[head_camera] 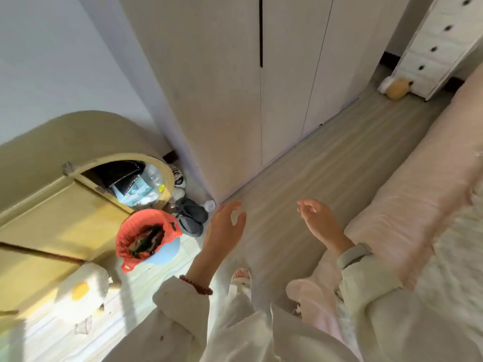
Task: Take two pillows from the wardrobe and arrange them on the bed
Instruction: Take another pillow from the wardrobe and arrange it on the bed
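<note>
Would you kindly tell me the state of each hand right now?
Left hand: open, fingers relaxed, holding nothing.
Right hand: open, holding nothing.

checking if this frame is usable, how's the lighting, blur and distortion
Head view: strong sun from the lower left washes out the floor there, while the wardrobe is dimmer and evenly lit; motion blur smears the bed at right and softens both hands, left and right; wide-angle distortion bends the wardrobe's edges and tilts the drawers.
</note>
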Demonstrator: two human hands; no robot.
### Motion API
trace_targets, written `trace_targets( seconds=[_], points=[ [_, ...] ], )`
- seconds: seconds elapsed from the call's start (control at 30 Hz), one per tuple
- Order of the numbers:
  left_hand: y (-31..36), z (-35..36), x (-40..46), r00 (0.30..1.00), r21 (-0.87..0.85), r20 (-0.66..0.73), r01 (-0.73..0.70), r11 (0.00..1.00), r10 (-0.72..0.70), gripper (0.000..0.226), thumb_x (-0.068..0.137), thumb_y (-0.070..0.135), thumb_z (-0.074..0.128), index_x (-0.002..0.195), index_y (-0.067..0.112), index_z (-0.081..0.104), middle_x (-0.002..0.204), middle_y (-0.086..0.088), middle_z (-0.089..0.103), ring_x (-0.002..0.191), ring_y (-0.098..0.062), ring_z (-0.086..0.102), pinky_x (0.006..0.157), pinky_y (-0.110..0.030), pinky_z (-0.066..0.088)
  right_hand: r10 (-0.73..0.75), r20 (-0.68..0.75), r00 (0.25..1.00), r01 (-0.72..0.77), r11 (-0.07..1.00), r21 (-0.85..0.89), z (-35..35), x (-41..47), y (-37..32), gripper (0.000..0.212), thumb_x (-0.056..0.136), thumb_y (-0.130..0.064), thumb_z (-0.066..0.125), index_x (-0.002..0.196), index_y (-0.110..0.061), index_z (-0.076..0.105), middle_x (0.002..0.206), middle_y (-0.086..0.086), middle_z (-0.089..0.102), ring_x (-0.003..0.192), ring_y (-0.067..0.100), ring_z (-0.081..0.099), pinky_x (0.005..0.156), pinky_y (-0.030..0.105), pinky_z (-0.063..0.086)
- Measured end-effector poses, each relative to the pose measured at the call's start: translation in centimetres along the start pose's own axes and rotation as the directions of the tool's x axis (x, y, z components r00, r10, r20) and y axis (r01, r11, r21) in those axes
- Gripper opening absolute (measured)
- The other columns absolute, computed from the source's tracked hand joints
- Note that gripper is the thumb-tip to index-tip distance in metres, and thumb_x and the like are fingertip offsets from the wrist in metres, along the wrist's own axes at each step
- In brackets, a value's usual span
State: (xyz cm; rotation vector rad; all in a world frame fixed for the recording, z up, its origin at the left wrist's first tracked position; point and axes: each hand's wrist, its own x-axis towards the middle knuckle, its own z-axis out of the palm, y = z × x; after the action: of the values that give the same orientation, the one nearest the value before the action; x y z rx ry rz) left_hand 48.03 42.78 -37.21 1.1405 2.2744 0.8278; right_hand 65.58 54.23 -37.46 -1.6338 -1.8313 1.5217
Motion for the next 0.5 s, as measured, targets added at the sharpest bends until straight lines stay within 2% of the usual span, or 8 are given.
trace_targets(
  seconds=[0.1,0.2,0.33,0.43,0.5],
  points=[
    [1.9,-1.7,9.5,0.997,0.011,0.042,-0.072,0.997,0.071,0.029,0.089,0.023,0.053,0.116,0.015,0.056,0.121,-0.009,0.059,0.107,-0.024,0.056,0.089,-0.031,0.041,0.003,-0.082,0.997,0.002,0.999,0.052,-1.2,4.8,-4.2,0.029,0.093,-0.013,0.041,0.118,-0.008,0.055,0.123,0.015,0.060,0.115,0.027,0.053,0.100,0.039,0.042],
    [6.5,-0.4,16.5,0.972,-0.008,0.178,-0.156,0.988,0.155,0.029,0.090,0.023,0.052,0.118,0.016,0.056,0.124,-0.008,0.057,0.111,-0.023,0.054,0.092,-0.029,0.039,0.041,-0.193,0.980,-0.024,0.996,0.088,-4.1,7.8,-6.2,0.028,0.092,-0.014,0.042,0.115,-0.010,0.057,0.119,0.013,0.062,0.113,0.025,0.055,0.094,0.033,0.043],
    [13.7,4.7,22.9,0.875,-0.080,0.348,-0.331,0.940,0.337,0.029,0.090,0.023,0.052,0.117,0.014,0.056,0.123,-0.007,0.059,0.110,-0.019,0.055,0.090,-0.022,0.036,0.175,-0.411,0.895,-0.098,0.974,0.203,-9.4,11.7,-5.1,0.024,0.091,-0.009,0.045,0.108,-0.007,0.061,0.112,0.021,0.065,0.108,0.034,0.059,0.097,0.048,0.045],
    [18.2,9.1,27.2,0.786,-0.123,0.443,-0.422,0.898,0.430,0.032,0.090,0.022,0.051,0.120,0.012,0.054,0.125,-0.008,0.058,0.114,-0.020,0.054,0.093,-0.024,0.036,0.260,-0.480,0.838,-0.137,0.951,0.276,-13.6,15.8,-3.4,0.023,0.090,-0.004,0.045,0.107,-0.001,0.060,0.107,0.028,0.064,0.103,0.042,0.059,0.094,0.054,0.045],
    [21.1,12.1,30.5,0.748,-0.141,0.478,-0.453,0.880,0.461,0.031,0.090,0.020,0.052,0.119,0.011,0.055,0.124,-0.009,0.058,0.114,-0.020,0.053,0.094,-0.025,0.036,0.297,-0.502,0.812,-0.159,0.941,0.299,-16.5,19.2,-2.5,0.024,0.090,-0.005,0.044,0.106,-0.003,0.061,0.105,0.028,0.065,0.100,0.042,0.060,0.093,0.056,0.045]
  ],
)
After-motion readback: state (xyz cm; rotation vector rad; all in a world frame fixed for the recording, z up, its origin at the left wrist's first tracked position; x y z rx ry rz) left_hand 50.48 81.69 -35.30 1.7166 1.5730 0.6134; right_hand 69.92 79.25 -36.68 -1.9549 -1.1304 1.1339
